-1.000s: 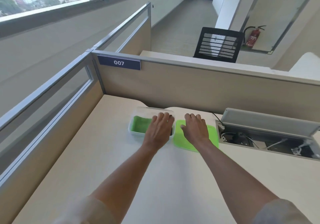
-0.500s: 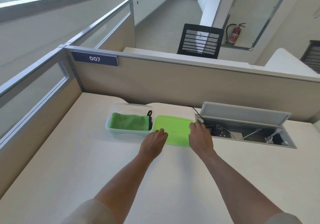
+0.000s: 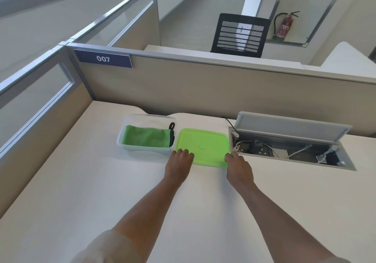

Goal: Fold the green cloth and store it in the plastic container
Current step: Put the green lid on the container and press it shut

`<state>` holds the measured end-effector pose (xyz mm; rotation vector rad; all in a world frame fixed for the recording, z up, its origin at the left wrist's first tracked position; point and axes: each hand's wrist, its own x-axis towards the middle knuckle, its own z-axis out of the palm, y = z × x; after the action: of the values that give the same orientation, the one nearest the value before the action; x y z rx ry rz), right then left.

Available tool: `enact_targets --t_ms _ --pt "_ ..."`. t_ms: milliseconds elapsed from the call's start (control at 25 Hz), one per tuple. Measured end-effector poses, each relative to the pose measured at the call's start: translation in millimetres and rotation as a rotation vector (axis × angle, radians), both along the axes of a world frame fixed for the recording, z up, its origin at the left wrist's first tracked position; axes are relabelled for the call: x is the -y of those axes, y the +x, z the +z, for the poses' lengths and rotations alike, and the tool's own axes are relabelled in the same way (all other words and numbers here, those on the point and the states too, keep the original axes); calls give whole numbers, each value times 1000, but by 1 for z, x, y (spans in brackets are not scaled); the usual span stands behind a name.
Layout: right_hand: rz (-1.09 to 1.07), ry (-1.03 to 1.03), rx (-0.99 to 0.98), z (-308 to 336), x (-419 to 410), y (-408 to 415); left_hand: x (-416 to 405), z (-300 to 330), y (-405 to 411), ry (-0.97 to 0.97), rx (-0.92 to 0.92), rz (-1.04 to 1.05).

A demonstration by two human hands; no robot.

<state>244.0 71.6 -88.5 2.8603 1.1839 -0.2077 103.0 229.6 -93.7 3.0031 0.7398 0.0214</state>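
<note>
Two hands at lid's near edge, mid-desk. Left hand (image 3: 179, 166) on near-left corner of lid (image 3: 203, 146), fingers curled over rim; right hand (image 3: 239, 167) on near-right corner, fingertips touching. Real grasp or mere contact: cannot tell. Lid flat on desk (image 3: 101, 191), not yet lifted. Likely step: pick up lid, cap box. Advice: pinch both corners evenly, lift level, carry left, align rims, press all round. Cloth (image 3: 145, 138) folded inside box (image 3: 142, 150), lid's left neighbour, toward desk's far edge. Black loop at cloth's right end near rim; tuck first. Open cable tray (image 3: 289, 151) just right of lid; avoid wires.
</note>
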Motion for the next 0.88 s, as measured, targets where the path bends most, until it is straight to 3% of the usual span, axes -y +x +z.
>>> enact_targets --t_ms 360,720,880 --pt "-2 124 -37 0 14 10 15 1 -2 77 166 -57" --pt "-68 546 -46 45 35 20 21 50 -5 127 412 -89" --pt "-40 652 28 74 30 19 7 79 -7 11 542 -28"
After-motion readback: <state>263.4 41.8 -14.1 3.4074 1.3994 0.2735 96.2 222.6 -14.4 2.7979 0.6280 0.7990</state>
